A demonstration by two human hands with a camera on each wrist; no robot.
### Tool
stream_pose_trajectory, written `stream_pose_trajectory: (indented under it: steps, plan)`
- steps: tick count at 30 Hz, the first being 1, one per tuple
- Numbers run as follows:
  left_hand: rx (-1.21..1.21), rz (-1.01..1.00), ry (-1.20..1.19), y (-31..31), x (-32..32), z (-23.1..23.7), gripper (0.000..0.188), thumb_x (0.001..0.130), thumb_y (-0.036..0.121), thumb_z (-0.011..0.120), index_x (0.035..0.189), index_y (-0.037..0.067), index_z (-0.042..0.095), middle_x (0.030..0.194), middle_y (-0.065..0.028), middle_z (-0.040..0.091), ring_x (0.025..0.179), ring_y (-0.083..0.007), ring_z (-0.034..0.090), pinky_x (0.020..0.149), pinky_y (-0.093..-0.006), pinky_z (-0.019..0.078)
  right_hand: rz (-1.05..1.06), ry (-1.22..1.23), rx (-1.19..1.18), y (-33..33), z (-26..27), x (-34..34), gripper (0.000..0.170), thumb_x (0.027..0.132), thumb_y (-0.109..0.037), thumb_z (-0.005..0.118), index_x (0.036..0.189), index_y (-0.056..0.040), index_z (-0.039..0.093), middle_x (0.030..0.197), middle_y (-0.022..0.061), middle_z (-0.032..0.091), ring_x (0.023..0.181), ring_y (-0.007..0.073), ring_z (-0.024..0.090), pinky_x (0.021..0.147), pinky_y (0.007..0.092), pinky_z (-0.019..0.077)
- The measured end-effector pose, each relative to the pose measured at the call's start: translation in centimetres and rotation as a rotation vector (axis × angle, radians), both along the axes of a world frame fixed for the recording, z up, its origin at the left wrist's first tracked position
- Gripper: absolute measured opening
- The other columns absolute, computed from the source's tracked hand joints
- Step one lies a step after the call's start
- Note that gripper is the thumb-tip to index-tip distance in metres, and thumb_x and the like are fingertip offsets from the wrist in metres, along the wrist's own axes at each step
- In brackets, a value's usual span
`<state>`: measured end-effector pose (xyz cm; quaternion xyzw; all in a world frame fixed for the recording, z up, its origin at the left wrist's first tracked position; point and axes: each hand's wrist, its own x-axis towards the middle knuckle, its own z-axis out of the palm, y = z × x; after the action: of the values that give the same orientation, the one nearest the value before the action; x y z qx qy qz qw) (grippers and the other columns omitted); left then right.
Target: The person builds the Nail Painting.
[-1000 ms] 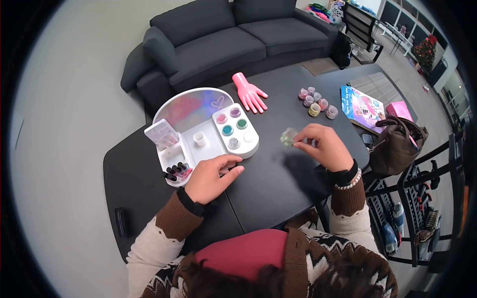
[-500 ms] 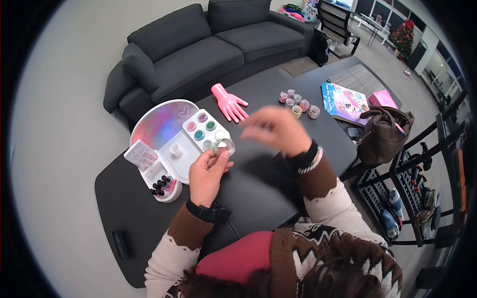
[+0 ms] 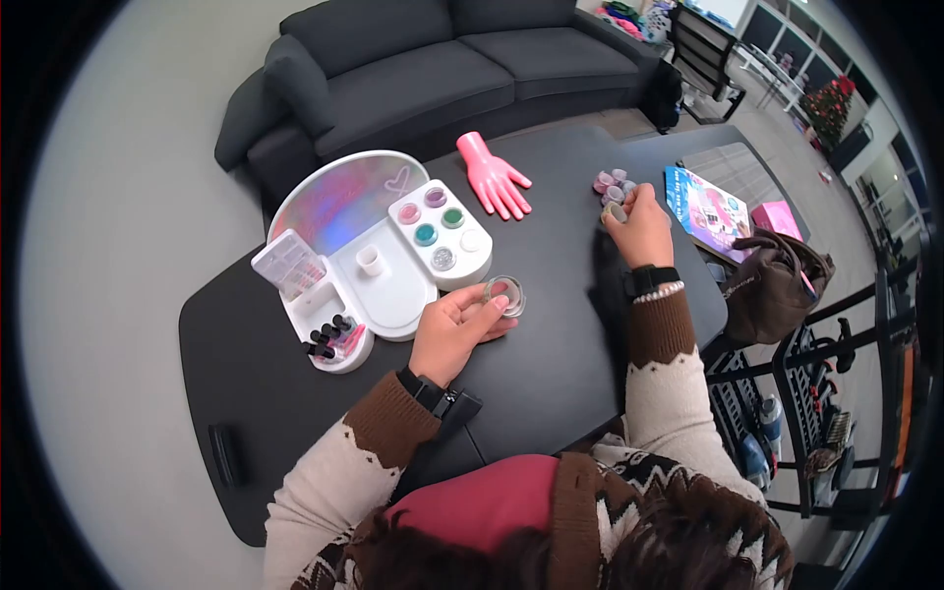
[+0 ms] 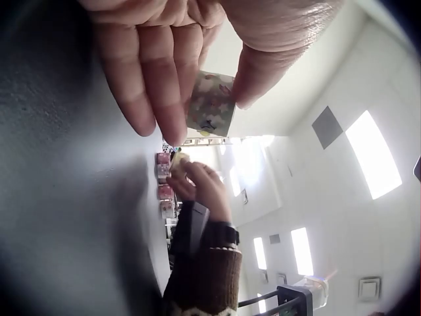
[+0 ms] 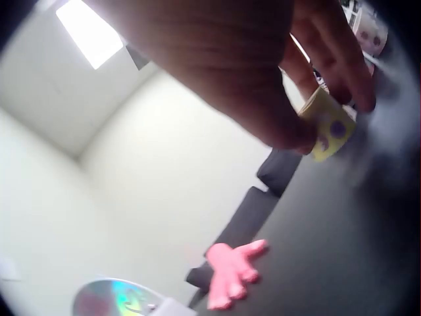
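The left hand [image 3: 455,331] pinches a clear round jar [image 3: 504,295] between thumb and fingers, just right of the white tray set [image 3: 393,313]. In the left wrist view the jar [image 4: 212,104] shows a green and pink pattern. At the table's back right, the right hand [image 3: 641,231] pinches a small yellow jar [image 3: 616,211]; in the right wrist view that yellow jar [image 5: 329,125] has purple marks and sits between thumb and fingers. Several small jars [image 3: 604,181] stand beside the right hand, partly hidden by it. Coloured jars [image 3: 426,234] sit in the tray set's raised holder.
A pink model hand [image 3: 495,181] lies behind the tray set. Small dark-capped bottles [image 3: 332,335] stand in its front left compartment. To the right are a printed box [image 3: 710,211], a pink box [image 3: 777,218] and a brown bag [image 3: 780,290]. A dark case [image 3: 225,455] lies at the left edge.
The clear jar passed from the right hand to the left, which lifted off the tray's side and moved right. The right hand reached to the jar group and took hold of the yellow jar.
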<state>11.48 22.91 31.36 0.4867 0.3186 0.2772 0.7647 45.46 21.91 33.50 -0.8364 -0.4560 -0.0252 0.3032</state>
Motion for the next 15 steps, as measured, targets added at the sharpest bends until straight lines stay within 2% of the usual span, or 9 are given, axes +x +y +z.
stream_pose_trajectory:
  steps: [1,3,4,6,8,9,11,15]
  plan:
    - [-0.004,0.017,-0.002,-0.1,0.0,0.0,0.047,0.114,0.024,0.07,0.149,-0.006,0.063,0.133,-0.0146,0.078,0.117,-0.0225,0.079,0.106,-0.0353,0.063,0.017,-0.002,-0.004,-0.2,0.1,-0.8,0.049,0.089,-0.019,0.088,0.123,-0.0007,0.058,0.111,0.0184,0.077,0.104,0.0356,0.078,0.09,0.047,0.063]
    - [0.006,0.014,-0.007,0.0,-0.1,-0.3,0.05,0.116,0.026,0.067,0.152,-0.006,0.06,0.133,-0.0158,0.077,0.118,-0.0245,0.079,0.106,-0.0367,0.0633,0.417,0.386,0.208,-0.7,0.6,-3.3,0.049,0.091,-0.014,0.086,0.131,-0.0011,0.061,0.111,0.0115,0.076,0.104,0.0233,0.078,0.088,0.0387,0.0631]
    - [0.0,0.03,-0.007,0.0,-0.1,-0.5,0.05,0.116,0.026,0.067,0.152,-0.006,0.06,0.133,-0.0158,0.077,0.118,-0.0245,0.079,0.106,-0.0367,0.0633,0.616,0.671,0.232,-1.0,1.1,-4.7,0.047,0.094,-0.009,0.083,0.137,-0.0039,0.064,0.116,0.0066,0.074,0.109,0.016,0.075,0.091,0.0334,0.0635]
    - [-0.001,0.035,-0.034,0.0,0.1,-0.9,0.05,0.116,0.027,0.066,0.153,-0.006,0.06,0.133,-0.0163,0.077,0.119,-0.0249,0.079,0.106,-0.0372,0.0634,0.908,0.76,0.27,-2.0,3.0,-8.2,0.036,0.096,-0.002,0.081,0.13,-0.0047,0.069,0.122,0.0067,0.074,0.113,0.0168,0.075,0.094,0.0337,0.0653]
    - [-0.016,0.049,-0.051,-0.1,0.2,-1.0,0.049,0.117,0.026,0.064,0.154,-0.007,0.058,0.135,-0.0168,0.077,0.119,-0.0255,0.079,0.106,-0.0372,0.0636,1.029,0.662,0.272,-2.9,3.8,-10.1,0.031,0.093,-0.001,0.085,0.123,-0.0043,0.075,0.122,0.0072,0.075,0.113,0.017,0.075,0.097,0.0329,0.0664]
    - [-0.017,0.06,-0.093,-0.1,0.2,-1.1,0.049,0.117,0.023,0.065,0.154,-0.009,0.056,0.133,-0.0178,0.077,0.117,-0.0244,0.079,0.105,-0.0356,0.0639,1.057,0.522,0.244,-3.1,4.2,-10.5,0.027,0.091,-0.001,0.088,0.116,-0.0034,0.08,0.121,0.0081,0.076,0.113,0.0182,0.077,0.094,0.033,0.0679]
    - [-0.018,0.079,-0.138,-0.2,0.2,-1.3,0.049,0.117,0.02,0.065,0.154,-0.01,0.055,0.131,-0.0189,0.078,0.116,-0.0234,0.079,0.104,-0.034,0.0642,1.063,0.46,0.209,-3.3,4.1,-11.1,0.026,0.091,-0.001,0.088,0.116,-0.0037,0.081,0.122,0.0085,0.077,0.112,0.0194,0.077,0.094,0.0333,0.0681]
    - [0.009,0.086,-0.099,-0.3,0.2,-1.4,0.046,0.119,0.022,0.06,0.153,-0.008,0.056,0.137,-0.0172,0.075,0.121,-0.0265,0.078,0.107,-0.0373,0.0639,1.048,0.337,0.157,-3.6,4.1,-11.5,0.022,0.091,-0.002,0.086,0.113,-0.0052,0.083,0.122,0.0099,0.078,0.109,0.0236,0.079,0.093,0.0345,0.0683]
